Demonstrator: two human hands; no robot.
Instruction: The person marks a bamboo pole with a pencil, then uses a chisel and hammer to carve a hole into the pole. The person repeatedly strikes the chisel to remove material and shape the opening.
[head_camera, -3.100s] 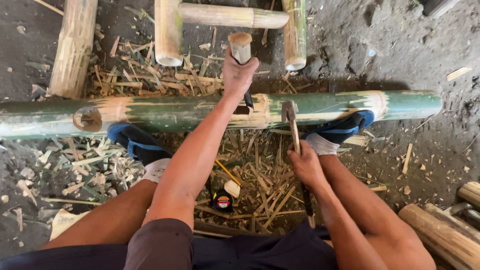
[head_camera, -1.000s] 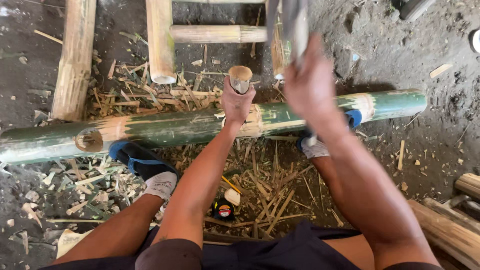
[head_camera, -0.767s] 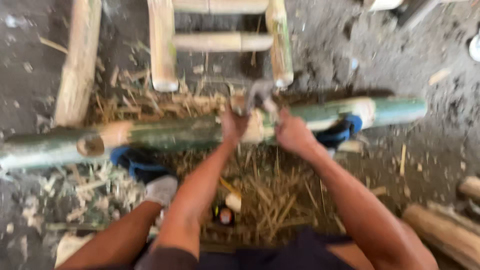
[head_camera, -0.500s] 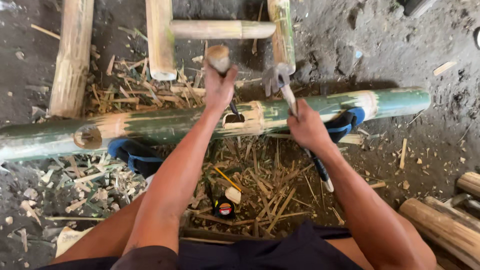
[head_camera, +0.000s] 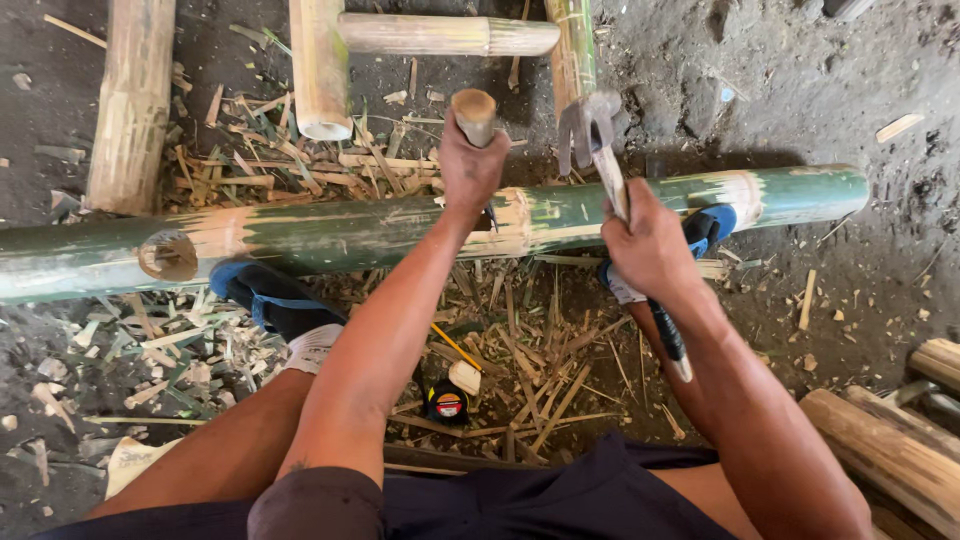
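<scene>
Here the left hand (head_camera: 470, 165) is closed around a wooden-handled chisel (head_camera: 475, 115), and it holds the tool upright with the blade end down on the green bamboo pole (head_camera: 330, 235). The fingers wrap the handle fully, so only the round top of the handle shows above the hand. The right hand (head_camera: 650, 250) grips the handle of a claw hammer (head_camera: 592, 130) with all fingers closed, and the metal head is raised above the pole, just to the right of the chisel top and not touching it. The pole lies across the ground from left to right, and both feet in blue sandals (head_camera: 265, 295) rest close against its near side. A round hole (head_camera: 167, 257) is cut in the pole at the left part. Bamboo shavings (head_camera: 520, 370) cover the ground between the legs, and a small tape measure (head_camera: 447, 403) lies among them
</scene>
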